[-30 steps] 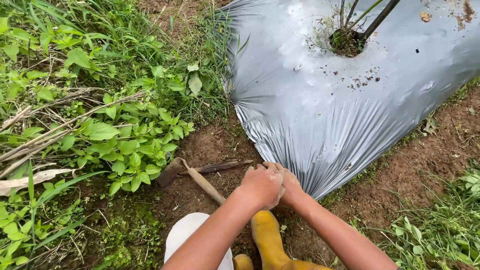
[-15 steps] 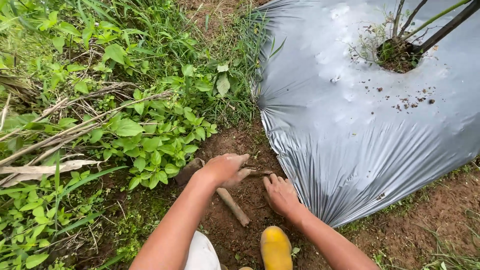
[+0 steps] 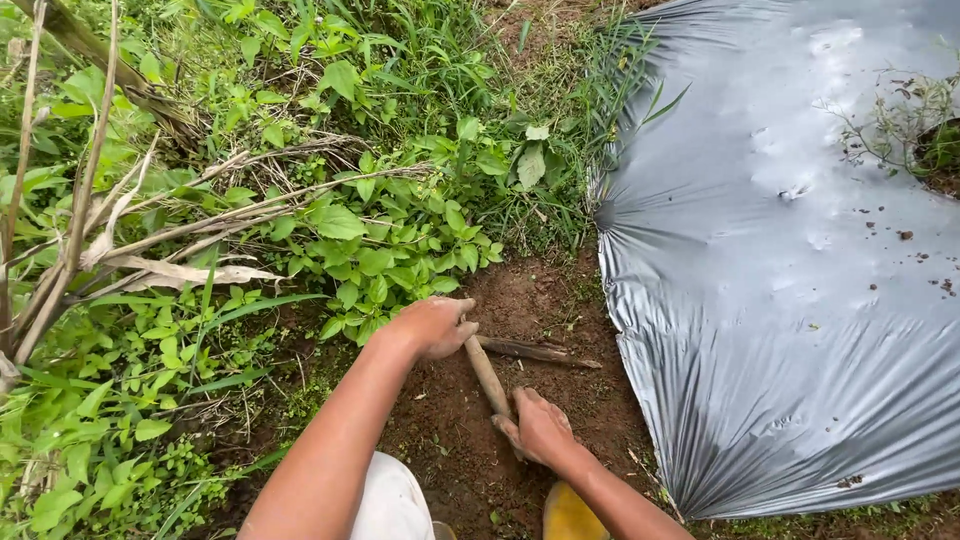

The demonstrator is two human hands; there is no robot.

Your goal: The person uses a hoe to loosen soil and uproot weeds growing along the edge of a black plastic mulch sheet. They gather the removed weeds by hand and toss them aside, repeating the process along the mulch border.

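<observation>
Both hands grip one wooden stick (image 3: pixel 488 376) lying on bare soil (image 3: pixel 530 300), the left hand (image 3: pixel 432 325) closed round its upper end beside leafy weeds (image 3: pixel 375 245), the right hand (image 3: pixel 540 428) closed lower down, near the grey plastic sheet's (image 3: pixel 790 300) gathered edge.

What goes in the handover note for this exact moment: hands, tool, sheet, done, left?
Left hand: closed around the upper end of the wooden stick, next to the leafy weeds.
Right hand: gripping the same stick lower down, close to the bare soil.
Grey plastic sheet: spread on the ground to the right, its left edge gathered in folds beside the soil patch.
A second, darker stick lies across the soil.
Done: sheet is laid out.
Left: edge nearest the hands sits loose, no soil on it.
</observation>
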